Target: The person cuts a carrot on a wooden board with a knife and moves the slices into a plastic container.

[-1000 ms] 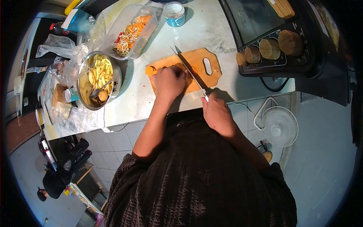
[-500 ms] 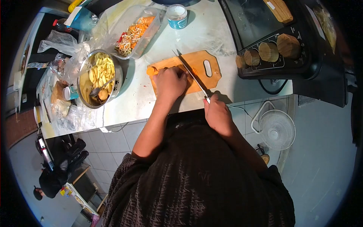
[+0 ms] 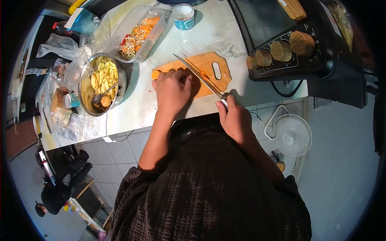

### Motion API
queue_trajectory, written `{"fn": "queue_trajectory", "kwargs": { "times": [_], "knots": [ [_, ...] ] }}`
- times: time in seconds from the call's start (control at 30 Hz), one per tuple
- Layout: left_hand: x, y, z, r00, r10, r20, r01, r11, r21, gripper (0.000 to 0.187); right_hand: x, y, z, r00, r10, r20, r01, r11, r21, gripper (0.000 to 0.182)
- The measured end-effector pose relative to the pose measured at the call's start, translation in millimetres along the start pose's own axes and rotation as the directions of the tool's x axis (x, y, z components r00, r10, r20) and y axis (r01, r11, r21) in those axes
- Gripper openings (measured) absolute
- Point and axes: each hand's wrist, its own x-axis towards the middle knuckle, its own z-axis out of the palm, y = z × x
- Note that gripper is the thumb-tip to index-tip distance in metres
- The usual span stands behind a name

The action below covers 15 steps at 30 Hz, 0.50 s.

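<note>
A wooden cutting board point(image 3: 220, 82) lies on the white table. My left hand point(image 3: 173, 89) rests over its left part, fingers curled on a carrot point(image 3: 155, 74) whose orange end shows at the board's left edge. My right hand point(image 3: 233, 116) grips the handle of a knife point(image 3: 198, 74). The blade slants across the board, its tip up and to the left, just right of my left fingers. Small orange carrot pieces point(image 3: 204, 75) lie beside the blade.
Left of the board are a steel pot point(image 3: 122, 82) of yellow strips and a clear container point(image 3: 155, 38) of shredded vegetables. A small jar point(image 3: 183, 17) stands behind. A black oven point(image 3: 265, 40) is right; a white fan point(image 3: 291, 135) and a person point(image 3: 56, 197) are below.
The whole view has shifted slightly, moving the table things left. The knife blade sits a little farther from my left fingers, its shadow closer to the blade.
</note>
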Motion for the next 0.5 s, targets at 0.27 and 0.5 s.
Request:
{"fn": "queue_trajectory", "kwargs": {
  "times": [0.27, 0.5],
  "knots": [
    [-7.1, 3.9, -5.8, 0.958, 0.248, -0.140, -0.263, 0.959, -0.101, 0.020, 4.5, 0.3, -7.6, 0.995, -0.067, -0.072, 0.063, 0.996, -0.061, 0.025],
    [-7.0, 5.6, 3.8, 0.952, 0.306, -0.012, -0.306, 0.951, 0.039, 0.028, 1.3, -2.9, -4.2, 0.987, -0.137, -0.082, 0.133, 0.990, -0.045, 0.025]
  ]
}}
